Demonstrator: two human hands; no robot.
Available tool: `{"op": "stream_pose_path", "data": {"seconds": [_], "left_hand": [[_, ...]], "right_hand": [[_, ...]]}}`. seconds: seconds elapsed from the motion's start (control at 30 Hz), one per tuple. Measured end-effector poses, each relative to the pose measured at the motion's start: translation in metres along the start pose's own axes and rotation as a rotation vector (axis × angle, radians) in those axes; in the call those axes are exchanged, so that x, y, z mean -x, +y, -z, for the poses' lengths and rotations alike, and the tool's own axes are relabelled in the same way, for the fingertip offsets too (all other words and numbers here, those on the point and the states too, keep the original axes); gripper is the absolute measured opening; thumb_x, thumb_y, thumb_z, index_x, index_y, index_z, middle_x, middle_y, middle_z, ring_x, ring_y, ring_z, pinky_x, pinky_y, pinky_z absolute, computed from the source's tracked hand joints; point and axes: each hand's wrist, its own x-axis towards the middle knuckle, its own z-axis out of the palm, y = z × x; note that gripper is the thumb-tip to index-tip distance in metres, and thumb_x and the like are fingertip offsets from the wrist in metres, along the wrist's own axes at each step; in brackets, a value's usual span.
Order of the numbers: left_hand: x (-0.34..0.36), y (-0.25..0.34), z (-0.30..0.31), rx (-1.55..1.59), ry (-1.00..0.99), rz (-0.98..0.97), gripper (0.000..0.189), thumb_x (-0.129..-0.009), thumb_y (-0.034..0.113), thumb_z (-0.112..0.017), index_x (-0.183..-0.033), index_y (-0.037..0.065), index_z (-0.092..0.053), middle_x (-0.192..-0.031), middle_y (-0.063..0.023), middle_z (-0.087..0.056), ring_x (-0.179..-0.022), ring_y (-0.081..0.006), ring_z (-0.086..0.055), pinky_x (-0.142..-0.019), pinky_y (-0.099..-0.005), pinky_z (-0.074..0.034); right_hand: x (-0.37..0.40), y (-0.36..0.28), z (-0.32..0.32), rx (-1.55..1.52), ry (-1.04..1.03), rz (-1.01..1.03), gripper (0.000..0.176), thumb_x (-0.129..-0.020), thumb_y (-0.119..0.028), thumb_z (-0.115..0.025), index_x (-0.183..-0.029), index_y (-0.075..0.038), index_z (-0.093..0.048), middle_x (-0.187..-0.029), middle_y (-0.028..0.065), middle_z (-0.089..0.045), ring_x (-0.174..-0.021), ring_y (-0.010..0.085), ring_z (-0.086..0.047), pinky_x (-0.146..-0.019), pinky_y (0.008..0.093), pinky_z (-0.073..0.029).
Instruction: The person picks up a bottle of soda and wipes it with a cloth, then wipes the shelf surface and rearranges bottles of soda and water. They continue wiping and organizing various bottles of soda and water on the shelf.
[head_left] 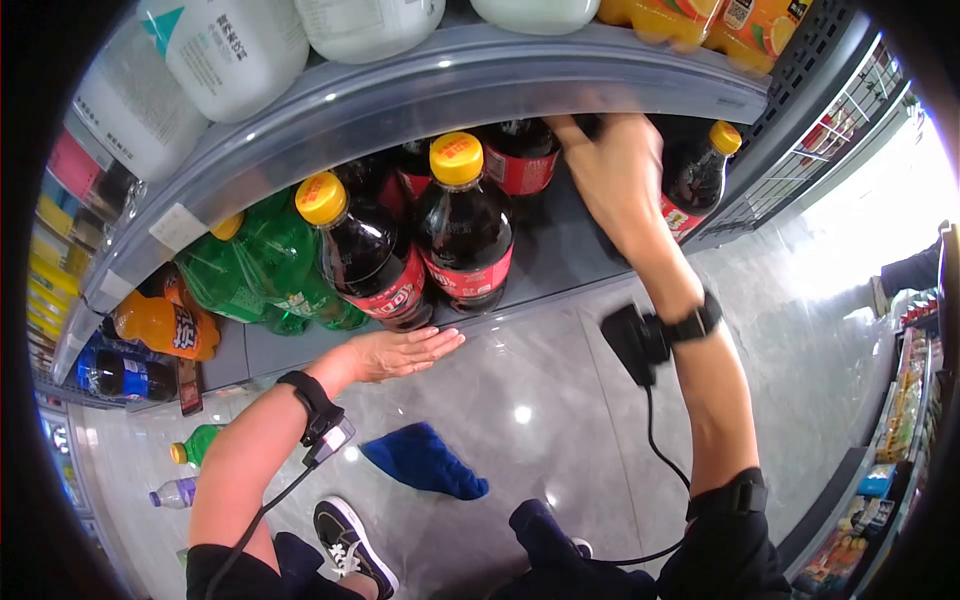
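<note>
My left hand (405, 354) is flat with its fingers stretched out, just in front of the bottom shelf's edge, beside the base of a yellow-capped cola bottle (370, 260). A second yellow-capped cola bottle (466, 235) stands to its right. My right hand (615, 165) reaches into the shelf under the upper ledge, between a cola bottle (521, 160) farther back and another (698, 180) at the right end. Its fingertips are blurred and partly hidden, so what they hold, if anything, cannot be made out.
Above runs the upper shelf's edge (430, 85), bearing white and orange bottles. Green bottles (275, 255) and an orange bottle (170, 325) are at the left. A blue cloth (425, 460) lies on the floor. Small bottles stand at the lower left; another shelf is at the right.
</note>
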Motion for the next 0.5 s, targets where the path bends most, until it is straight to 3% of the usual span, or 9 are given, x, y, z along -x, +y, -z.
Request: {"op": "stream_pose_path", "data": {"seconds": [0.07,0.17,0.27,0.37,0.5], "left_hand": [[0.000,-0.001,0.001,0.044,0.037,0.021,0.052,-0.089,0.027,-0.044,-0.136,0.007,-0.044,-0.152,-0.0064,-0.025,-0.141,-0.0227,-0.020,-0.117,-0.0403,-0.008],[0.000,0.000,0.002,0.067,0.027,0.019,0.047,-0.091,0.026,-0.044,-0.135,0.006,-0.046,-0.150,-0.0046,-0.029,-0.141,-0.0209,-0.021,-0.117,-0.0389,-0.009],[0.000,0.000,0.006,0.073,0.007,-0.005,0.046,-0.093,0.024,-0.044,-0.134,0.005,-0.046,-0.150,-0.0039,-0.030,-0.141,-0.0202,-0.021,-0.117,-0.0385,-0.009],[-0.002,-0.002,0.007,0.086,-0.062,-0.012,0.046,-0.091,0.021,-0.044,-0.134,0.005,-0.045,-0.151,-0.0054,-0.028,-0.142,-0.0208,-0.019,-0.117,-0.0387,-0.009],[-0.002,0.002,0.001,0.135,-0.018,0.025,0.048,-0.089,0.022,-0.046,-0.134,0.005,-0.044,-0.152,-0.0056,-0.027,-0.142,-0.0206,-0.019,-0.116,-0.0377,-0.011]], "right_hand": [[0.029,0.014,0.028,0.147,0.226,0.193,0.037,-0.075,-0.019,-0.075,-0.102,-0.001,-0.058,-0.101,0.0164,-0.059,-0.096,0.0335,-0.055,-0.083,0.0408,-0.045],[0.075,0.054,0.057,0.308,0.469,-0.098,0.055,-0.067,-0.021,-0.084,-0.105,-0.001,-0.050,-0.102,0.0123,-0.050,-0.094,0.0256,-0.051,-0.084,0.0365,-0.042],[0.098,0.085,0.059,0.364,0.320,-0.408,0.076,-0.066,-0.029,-0.084,-0.121,0.003,-0.042,-0.110,0.0144,-0.048,-0.103,0.0276,-0.050,-0.090,0.0377,-0.041],[0.112,0.112,0.047,0.178,0.176,-0.443,0.083,-0.066,-0.031,-0.083,-0.126,0.004,-0.039,-0.114,0.0150,-0.049,-0.107,0.0278,-0.051,-0.093,0.0379,-0.042],[0.115,0.105,0.043,0.019,0.167,-0.536,0.085,-0.065,-0.031,-0.083,-0.129,0.003,-0.039,-0.115,0.0150,-0.053,-0.105,0.0269,-0.055,-0.092,0.0371,-0.045]]}}
